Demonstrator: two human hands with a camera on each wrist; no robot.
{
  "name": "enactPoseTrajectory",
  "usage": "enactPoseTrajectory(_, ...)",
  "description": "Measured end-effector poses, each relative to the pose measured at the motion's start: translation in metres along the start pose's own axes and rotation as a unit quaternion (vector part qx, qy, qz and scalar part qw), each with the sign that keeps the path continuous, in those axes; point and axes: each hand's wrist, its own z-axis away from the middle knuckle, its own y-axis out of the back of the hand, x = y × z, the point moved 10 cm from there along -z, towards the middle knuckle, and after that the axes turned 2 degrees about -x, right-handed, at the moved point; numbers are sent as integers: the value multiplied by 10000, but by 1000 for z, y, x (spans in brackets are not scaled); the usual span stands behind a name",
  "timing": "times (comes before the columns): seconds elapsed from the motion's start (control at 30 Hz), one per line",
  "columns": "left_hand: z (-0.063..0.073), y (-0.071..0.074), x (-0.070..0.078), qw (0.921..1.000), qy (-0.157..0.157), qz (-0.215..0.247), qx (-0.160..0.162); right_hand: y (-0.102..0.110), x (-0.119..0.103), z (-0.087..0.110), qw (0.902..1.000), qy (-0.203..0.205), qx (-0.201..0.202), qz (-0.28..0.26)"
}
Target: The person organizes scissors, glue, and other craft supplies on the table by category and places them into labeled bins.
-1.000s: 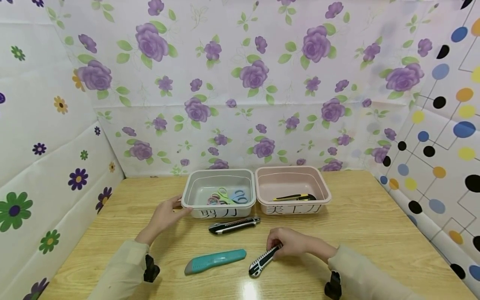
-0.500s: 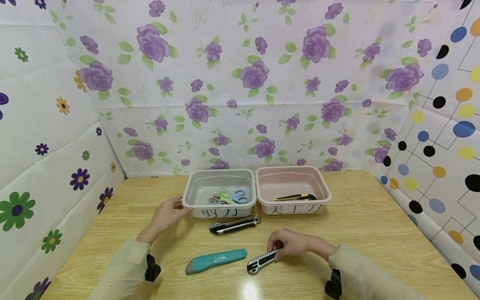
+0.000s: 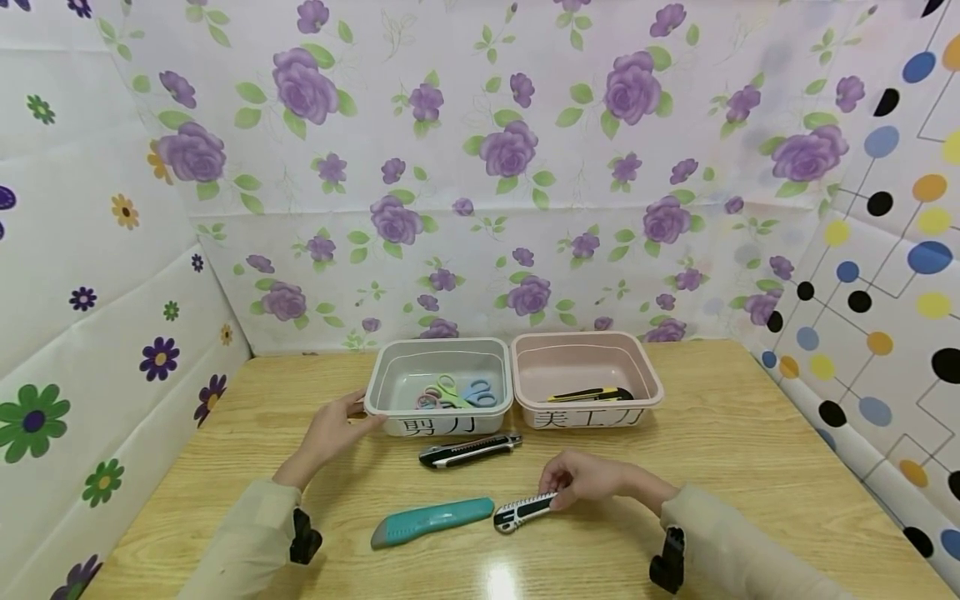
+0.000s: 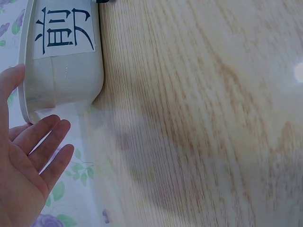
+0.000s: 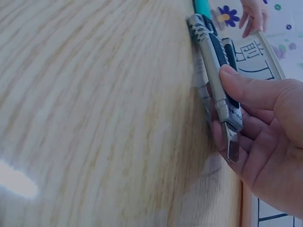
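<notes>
My right hand (image 3: 588, 477) pinches a silver-and-black utility knife (image 3: 519, 512) between thumb and fingers, low over the table. In the right wrist view the thumb presses on the utility knife's (image 5: 215, 71) body, and its metal blade end points towards the palm. My left hand (image 3: 333, 433) rests at the left front corner of the grey bin (image 3: 438, 347). In the left wrist view the thumb touches the bin's rim, and the other fingers of the left hand (image 4: 35, 165) are extended beside its end. Nearby lie a teal utility knife (image 3: 435, 521) and a black-and-white utility knife (image 3: 468, 452).
Colourful scissors (image 3: 457, 393) lie inside the grey bin. Right beside it stands a pink bin (image 3: 585, 339) holding yellow-and-black utility knives (image 3: 592, 395). Both bins carry character labels on their fronts. Patterned cloth (image 3: 465, 167) walls off the wooden table (image 3: 712, 433) at the back and sides.
The silver-and-black utility knife has swung flatter and shifted slightly away from me, with the right hand moving up a little. My left hand stays at the grey bin.
</notes>
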Motion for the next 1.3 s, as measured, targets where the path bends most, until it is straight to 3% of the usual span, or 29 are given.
enactPoseTrajectory(0.23,2,0,4,10000,-70,60,3,6,13,5,9973,-476,183,-520)
enactPoseTrajectory(0.43,1,0,4,10000,-57,52,-13,6,13,6,9962,-465,164,-719)
enactPoseTrajectory(0.77,1,-1,4,10000,-43,71,-32,16,5,12,9971,-474,305,-520)
enactPoseTrajectory(1.3,3,1,5,10000,4,13,-5,55,-6,35,9962,-572,587,-299)
